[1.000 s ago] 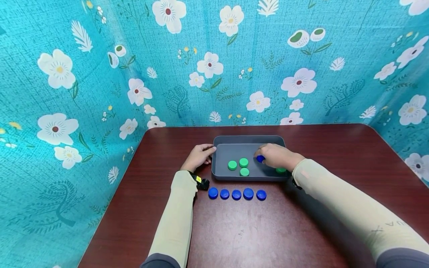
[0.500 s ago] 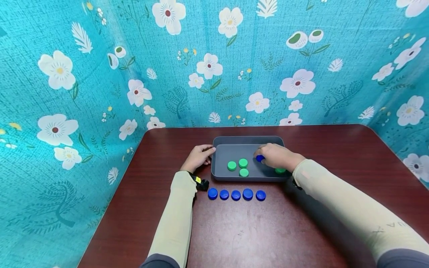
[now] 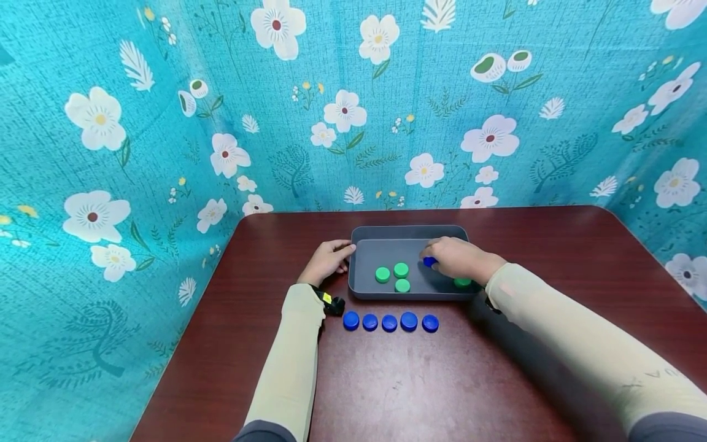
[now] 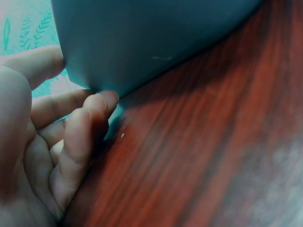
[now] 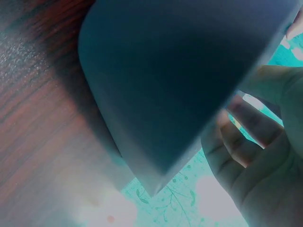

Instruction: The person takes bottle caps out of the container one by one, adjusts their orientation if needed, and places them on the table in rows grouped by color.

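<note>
In the head view, my left hand (image 3: 327, 261) is at the left end of a dark grey tray (image 3: 364, 252), its thumb on the rim. The left wrist view shows its curled fingers (image 4: 78, 135) against the tray's outer wall. My right hand (image 3: 455, 256) reaches inside the tray and pinches a blue bottle cap (image 3: 429, 262), partly covered by the fingers. Three green bottle caps (image 3: 401, 270) lie left of that hand on the tray floor, and another green cap (image 3: 463, 282) shows below the wrist. The right wrist view has the tray's wall (image 5: 156, 94) in front of the right hand.
A row of several blue caps (image 3: 389, 323) lies on the dark red-brown table (image 3: 409, 393), just in front of the tray. A blue flowered curtain (image 3: 353, 153) hangs behind the table and along its sides. Straps circle both wrists.
Almost nothing differs. The view has shifted slightly; both hands keep their places, the right with the blue cap in its fingers.
</note>
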`<state>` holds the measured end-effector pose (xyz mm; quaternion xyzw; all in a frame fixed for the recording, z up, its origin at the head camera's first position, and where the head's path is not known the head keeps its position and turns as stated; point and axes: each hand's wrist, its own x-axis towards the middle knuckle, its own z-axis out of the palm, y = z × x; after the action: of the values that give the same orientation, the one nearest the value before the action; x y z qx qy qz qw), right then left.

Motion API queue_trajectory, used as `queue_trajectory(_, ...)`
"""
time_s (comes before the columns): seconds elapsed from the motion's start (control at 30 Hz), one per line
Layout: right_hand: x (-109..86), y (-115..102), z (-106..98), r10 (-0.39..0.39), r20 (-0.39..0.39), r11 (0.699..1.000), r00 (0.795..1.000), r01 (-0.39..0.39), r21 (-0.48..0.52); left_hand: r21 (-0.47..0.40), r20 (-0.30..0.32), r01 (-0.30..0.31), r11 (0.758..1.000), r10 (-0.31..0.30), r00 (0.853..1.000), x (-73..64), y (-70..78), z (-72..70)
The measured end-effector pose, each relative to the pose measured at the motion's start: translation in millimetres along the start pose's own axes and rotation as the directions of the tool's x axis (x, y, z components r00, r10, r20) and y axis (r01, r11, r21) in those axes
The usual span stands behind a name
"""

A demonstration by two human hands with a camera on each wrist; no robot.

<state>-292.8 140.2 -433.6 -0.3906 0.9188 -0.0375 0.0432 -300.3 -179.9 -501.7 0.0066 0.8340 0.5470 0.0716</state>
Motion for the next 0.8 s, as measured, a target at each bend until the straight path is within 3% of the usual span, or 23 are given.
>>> queue_trajectory(0.27,-5.1,2,-4,-0.028,-0.052,1.0,0.998,0.028,-0.01,-0.004,0.004,0.002,1.0,-0.002,1.0,0.0,0.5,-0.3)
queue_trajectory(0.8,-21.6,-14,-13,-0.022,-0.067,1.0,0.997,0.021,-0.019,-0.006,0.003,0.0,1.0,0.0,1.0,-0.8,0.2,-0.6)
